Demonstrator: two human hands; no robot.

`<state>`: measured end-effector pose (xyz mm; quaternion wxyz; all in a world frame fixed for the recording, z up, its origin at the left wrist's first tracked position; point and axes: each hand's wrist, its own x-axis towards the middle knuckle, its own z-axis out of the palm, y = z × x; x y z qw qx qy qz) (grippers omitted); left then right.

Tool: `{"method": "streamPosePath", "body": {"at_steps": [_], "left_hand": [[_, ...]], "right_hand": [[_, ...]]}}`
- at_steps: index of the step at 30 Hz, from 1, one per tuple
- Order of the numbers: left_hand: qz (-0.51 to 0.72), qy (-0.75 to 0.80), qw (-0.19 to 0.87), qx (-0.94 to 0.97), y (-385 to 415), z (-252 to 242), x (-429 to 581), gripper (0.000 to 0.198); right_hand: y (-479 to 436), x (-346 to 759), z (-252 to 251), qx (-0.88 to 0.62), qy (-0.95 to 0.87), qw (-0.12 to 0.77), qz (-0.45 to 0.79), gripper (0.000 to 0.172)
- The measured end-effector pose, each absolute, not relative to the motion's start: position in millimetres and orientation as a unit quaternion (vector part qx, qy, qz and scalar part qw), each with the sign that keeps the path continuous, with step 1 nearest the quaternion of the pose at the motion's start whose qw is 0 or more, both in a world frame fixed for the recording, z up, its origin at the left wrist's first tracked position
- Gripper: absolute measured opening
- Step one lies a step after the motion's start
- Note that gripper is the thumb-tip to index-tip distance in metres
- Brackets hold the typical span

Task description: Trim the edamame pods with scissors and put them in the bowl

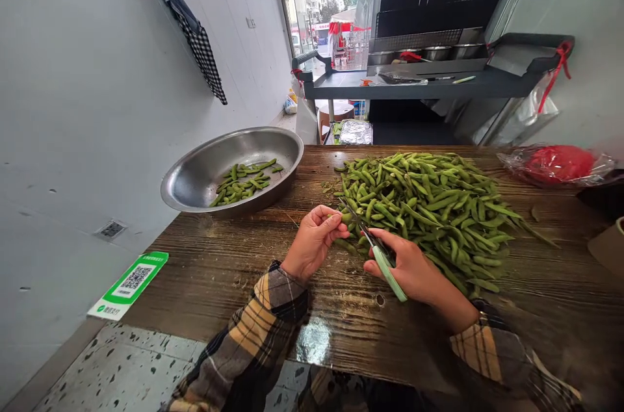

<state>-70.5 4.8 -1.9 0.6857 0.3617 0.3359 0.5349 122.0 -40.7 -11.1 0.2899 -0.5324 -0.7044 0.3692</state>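
My left hand point(316, 240) pinches a green edamame pod point(346, 218), mostly covered by my fingers. In my right hand point(410, 267) is a pair of scissors point(383, 260) with pale green handles. Their dark blades reach up and left, with the tips beside the pod; I cannot tell whether they touch it. Just beyond my right hand lies a large heap of edamame pods point(429, 197) on the wooden table point(219, 275). To the left, a wide steel basin point(188, 181) holds a smaller group of pods point(246, 183).
A red bundle in clear plastic point(560, 164) lies at the table's far right. A green-and-white QR code card point(131, 283) is at the left edge. Behind the table stands a dark grey cart point(341, 80) with metal containers. A checked cloth point(202, 54) hangs on the left wall.
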Motion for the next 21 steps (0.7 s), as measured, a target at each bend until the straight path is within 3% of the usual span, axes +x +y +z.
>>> {"method": "streamPosePath", "body": {"at_steps": [9,21], "left_hand": [[0.525,0.348,0.645,0.432,4.0,-4.9,-69.7,0.030],[0.542,0.356,0.631,0.425,5.5,-0.9,-67.6,0.032]], "right_hand": [[-41.4,122.8,-13.2,-0.523,-0.713,0.295,0.362,0.068],[-38.0,120.5,-25.3,-0.508,-0.722,0.330,0.335,0.052]]}}
